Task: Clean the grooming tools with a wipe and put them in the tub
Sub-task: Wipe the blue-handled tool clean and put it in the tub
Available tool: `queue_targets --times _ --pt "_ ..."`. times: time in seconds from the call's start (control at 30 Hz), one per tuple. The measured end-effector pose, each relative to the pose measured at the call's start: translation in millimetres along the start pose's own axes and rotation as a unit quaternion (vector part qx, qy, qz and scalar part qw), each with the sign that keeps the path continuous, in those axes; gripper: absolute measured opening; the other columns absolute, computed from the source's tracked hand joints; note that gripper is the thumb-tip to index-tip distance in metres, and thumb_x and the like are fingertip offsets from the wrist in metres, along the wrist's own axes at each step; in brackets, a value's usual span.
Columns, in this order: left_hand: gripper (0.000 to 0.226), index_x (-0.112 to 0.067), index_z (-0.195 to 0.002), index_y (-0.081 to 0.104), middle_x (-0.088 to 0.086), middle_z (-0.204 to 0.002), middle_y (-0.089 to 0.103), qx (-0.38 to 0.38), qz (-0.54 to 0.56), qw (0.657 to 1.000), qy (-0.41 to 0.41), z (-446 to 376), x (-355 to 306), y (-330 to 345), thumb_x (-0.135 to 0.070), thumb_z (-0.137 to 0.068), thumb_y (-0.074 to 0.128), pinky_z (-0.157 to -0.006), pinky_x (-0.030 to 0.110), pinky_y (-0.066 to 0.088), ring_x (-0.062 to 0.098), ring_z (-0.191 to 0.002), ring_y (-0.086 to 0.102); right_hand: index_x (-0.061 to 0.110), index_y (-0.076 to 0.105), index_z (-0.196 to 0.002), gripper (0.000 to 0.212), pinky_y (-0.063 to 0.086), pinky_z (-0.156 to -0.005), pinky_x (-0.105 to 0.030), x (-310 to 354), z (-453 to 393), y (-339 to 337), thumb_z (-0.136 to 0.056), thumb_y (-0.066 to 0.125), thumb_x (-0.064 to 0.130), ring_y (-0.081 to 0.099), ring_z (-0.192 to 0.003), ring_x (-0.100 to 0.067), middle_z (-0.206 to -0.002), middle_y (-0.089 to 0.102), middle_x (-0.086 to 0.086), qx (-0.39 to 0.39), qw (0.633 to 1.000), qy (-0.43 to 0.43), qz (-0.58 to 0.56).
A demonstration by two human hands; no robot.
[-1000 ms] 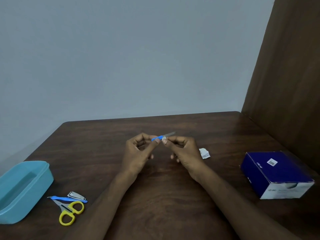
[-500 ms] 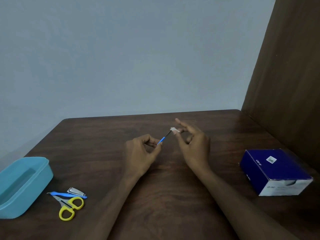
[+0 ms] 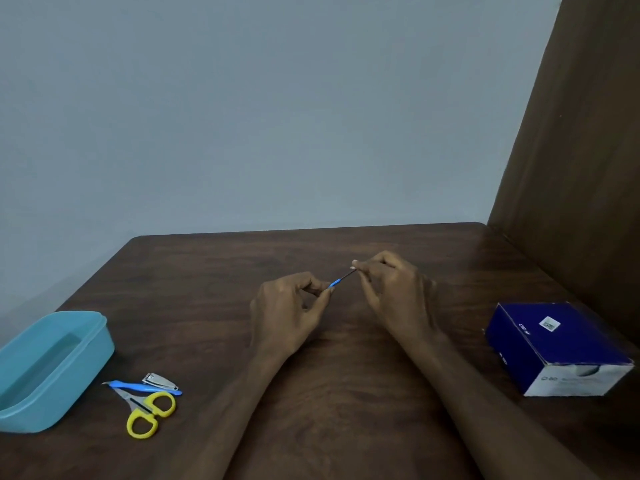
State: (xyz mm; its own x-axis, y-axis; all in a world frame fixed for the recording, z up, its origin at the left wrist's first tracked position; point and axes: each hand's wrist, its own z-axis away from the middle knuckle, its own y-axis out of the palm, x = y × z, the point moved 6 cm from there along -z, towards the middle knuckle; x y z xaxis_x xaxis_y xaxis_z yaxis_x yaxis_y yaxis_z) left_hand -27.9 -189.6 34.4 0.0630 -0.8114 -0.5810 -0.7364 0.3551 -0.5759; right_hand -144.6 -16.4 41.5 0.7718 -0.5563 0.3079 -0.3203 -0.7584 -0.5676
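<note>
Your left hand [image 3: 291, 306] is pinching the blue handle of the thin tool [image 3: 341, 278] above the desk [image 3: 207, 271], while your right hand [image 3: 391, 292] is pinching its tip, the wipe barely showing. Pulling harder risks dragging the tool free, well apart from the tub [image 3: 86, 368].

Bare tabletop [image 3: 311, 393] between tub [image 3: 52, 368] at left edge and blue box [image 3: 561, 348] at right: wide lane. Scissors [image 3: 149, 414], nail clipper [image 3: 159, 381], blue-handled tool [image 3: 142, 387] cluster just beside tub's right wall. Brown panel [image 3: 581, 168] bounds right side behind box.
</note>
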Motion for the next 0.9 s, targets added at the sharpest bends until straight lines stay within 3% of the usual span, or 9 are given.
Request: queue_targets --times 0.13,0.17,0.23,0.27,0.4,0.5,0.6,0.73,0.9 --pt "0.019 -0.034 -0.074 0.074 -0.042 -0.059 0.058 -0.003 0.029 1.0 -0.003 1 -2 -1 -0.042 -0.086 0.086 -0.053 0.02 0.037 -0.004 -0.05 0.055 0.035 0.084 -0.107 0.014 0.057 -0.064 -0.031 -24 3 0 -0.095 0.076 0.038 0.075 -0.078 -0.013 -0.097 0.078 0.015 -0.012 0.985 0.166 -0.05" --pt "0.017 -0.032 -0.076 0.076 -0.044 -0.058 0.057 -0.008 0.036 0.999 -0.006 1 -1 -2 -0.041 -0.087 0.086 -0.053 0.02 0.035 -0.004 -0.049 0.055 0.032 0.084 -0.107 0.014 0.054 -0.06 -0.027 -30 6 5 -0.094 0.08 0.035 0.075 -0.07 -0.011 -0.097 0.08 0.014 -0.012 0.96 0.244 -0.134" --pt "0.015 -0.033 -0.078 0.078 -0.044 -0.058 0.056 -0.017 0.044 0.999 -0.009 0 -1 -4 -0.041 -0.087 0.087 -0.053 0.019 0.033 -0.003 -0.049 0.057 0.021 0.083 -0.109 0.014 0.046 -0.046 -0.023 -26 16 22 -0.095 0.081 0.024 0.066 -0.051 -0.009 -0.099 0.083 0.005 0.003 0.842 0.385 -0.378" --pt "0.014 -0.033 -0.079 0.079 -0.045 -0.058 0.055 -0.019 0.046 0.999 -0.009 0 -1 -5 -0.041 -0.087 0.087 -0.053 0.019 0.032 -0.002 -0.05 0.057 0.016 0.082 -0.109 0.013 0.041 -0.041 -0.022 -17 20 28 -0.096 0.08 0.017 0.06 -0.046 -0.008 -0.1 0.083 -0.001 0.018 0.793 0.409 -0.451" --pt "0.017 -0.032 -0.079 0.078 -0.041 -0.059 0.057 -0.015 0.046 0.999 0.005 -1 -3 -3 -0.044 -0.086 0.087 -0.053 0.019 0.029 0.001 -0.049 0.058 0.011 0.083 -0.103 0.009 0.038 -0.041 -0.022 12 27 39 -0.095 0.078 0.011 0.056 -0.047 -0.01 -0.094 0.082 -0.005 0.099 0.76 0.391 -0.509" --pt "0.017 -0.032 -0.078 0.077 -0.037 -0.056 0.057 -0.016 0.041 0.999 -0.002 -2 1 -1 -0.044 -0.086 0.087 -0.052 0.018 0.029 0.001 -0.048 0.057 0.013 0.083 -0.105 0.012 0.035 -0.045 -0.021 12 26 39 -0.095 0.077 0.01 0.054 -0.048 -0.008 -0.093 0.082 0.002 0.1 0.719 0.423 -0.542" --pt "0.019 -0.031 -0.076 0.076 -0.043 -0.057 0.057 0.004 0.039 0.999 -0.007 -2 2 2 -0.042 -0.087 0.087 -0.053 0.017 0.029 0.0 -0.049 0.058 0.016 0.083 -0.108 0.016 0.032 -0.045 -0.019 -3 21 29 -0.094 0.078 0.011 0.051 -0.047 -0.003 -0.1 0.083 0.01 0.043 0.715 0.438 -0.543" --pt "0.02 -0.036 -0.075 0.074 -0.026 -0.054 0.063 0.006 0.047 0.998 -0.029 -4 6 5 -0.048 -0.087 0.085 -0.054 0.021 0.035 0.004 -0.05 0.061 0.018 0.082 -0.105 0.014 0.031 -0.041 -0.017 -19 13 16 -0.092 0.08 0.012 0.05 -0.045 -0.003 -0.106 0.083 0.008 -0.03 0.719 0.429 -0.546" --pt "0.018 -0.036 -0.075 0.076 -0.021 -0.051 0.062 0.01 0.084 0.996 -0.039 -6 8 5 -0.045 -0.087 0.086 -0.055 0.02 0.034 0.003 -0.044 0.055 0.022 0.085 -0.096 0.011 0.048 -0.051 -0.027 -26 9 6 -0.087 0.088 0.026 0.061 -0.059 -0.008 -0.099 0.083 0.01 -0.068 0.829 0.353 -0.429"
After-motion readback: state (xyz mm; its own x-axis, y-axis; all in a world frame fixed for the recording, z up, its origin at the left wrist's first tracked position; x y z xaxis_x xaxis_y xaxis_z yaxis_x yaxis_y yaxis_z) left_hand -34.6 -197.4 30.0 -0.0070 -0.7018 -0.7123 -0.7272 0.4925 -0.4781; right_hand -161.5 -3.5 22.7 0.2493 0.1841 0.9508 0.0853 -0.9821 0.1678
